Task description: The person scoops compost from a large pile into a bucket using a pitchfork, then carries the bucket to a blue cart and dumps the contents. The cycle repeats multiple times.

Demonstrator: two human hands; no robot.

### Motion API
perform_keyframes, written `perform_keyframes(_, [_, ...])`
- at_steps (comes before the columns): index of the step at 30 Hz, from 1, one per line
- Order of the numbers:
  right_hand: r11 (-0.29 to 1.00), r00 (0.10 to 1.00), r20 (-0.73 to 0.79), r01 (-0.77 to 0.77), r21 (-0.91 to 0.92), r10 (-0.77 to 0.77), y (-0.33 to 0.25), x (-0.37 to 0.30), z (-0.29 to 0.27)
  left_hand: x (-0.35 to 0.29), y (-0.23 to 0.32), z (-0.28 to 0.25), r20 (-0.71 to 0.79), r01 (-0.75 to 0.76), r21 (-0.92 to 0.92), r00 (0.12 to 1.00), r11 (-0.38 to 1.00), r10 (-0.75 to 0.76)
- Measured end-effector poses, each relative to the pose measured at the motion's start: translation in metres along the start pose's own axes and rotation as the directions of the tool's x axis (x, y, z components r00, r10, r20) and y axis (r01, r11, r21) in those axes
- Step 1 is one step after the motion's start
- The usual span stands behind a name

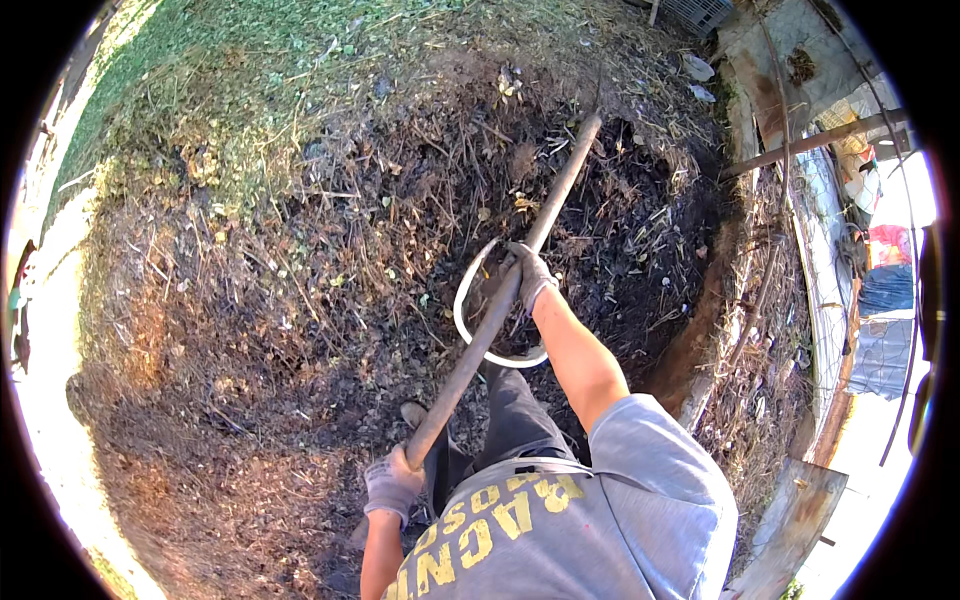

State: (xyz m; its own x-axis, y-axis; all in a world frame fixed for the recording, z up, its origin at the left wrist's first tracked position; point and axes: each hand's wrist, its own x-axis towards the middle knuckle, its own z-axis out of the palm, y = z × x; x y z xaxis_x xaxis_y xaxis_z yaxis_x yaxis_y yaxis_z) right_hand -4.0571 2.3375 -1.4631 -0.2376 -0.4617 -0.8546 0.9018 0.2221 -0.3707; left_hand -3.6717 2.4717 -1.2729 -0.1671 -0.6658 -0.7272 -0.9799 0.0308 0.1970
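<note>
Head view: clasps one long wooden handle [465,375] in both gloved hands, slanting up from lower left to upper right. Clenches it about midway along its visible length with the right grip [530,270], fingers curled over the wood. Stretches the right arm [580,350] forward and inward from a short grey sleeve [645,430], with only a slight bend at the elbow. Grasps the near stretch of the same shaft with the left grip [393,483], lower than the right grip and to its left. Points the left forearm [380,555] nearly straight ahead from the lower edge, close to the body.

Beyond the right grip, ends the shaft among dark plant litter [330,270], perhaps with thin tines just past the wood, though too dark there to be sure. Around the shaft, just below and left of the right grip, shows a white hoop [460,310], crossed over by the wood. Between the grips and the torso, bares dark trousers [515,415], with a shoe [413,412] just above and right of the left grip. Well ahead and left of both grips, spreads greener leaf scraps [260,60]. Well to the right of the right grip, lines up weathered boards [820,290] and a bluish cloth [885,290]; far ahead on that side, includes a grey crate [698,14].
</note>
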Motion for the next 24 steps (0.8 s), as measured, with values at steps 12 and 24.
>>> perform_keyframes(12, [0.999, 1.000, -0.016, 0.015, 0.040, -0.014, 0.077, -0.156, -0.042, -0.039, -0.136, 0.131, -0.239, -0.035, 0.022, 0.970, 0.999, 0.039])
perform_keyframes(24, [0.863, 0.957, -0.194, 0.092, -0.497, -0.214, -0.015, -0.055, 0.013, -0.019, 0.008, 0.066, -0.016, 0.061, 0.021, 0.998, 0.998, -0.061])
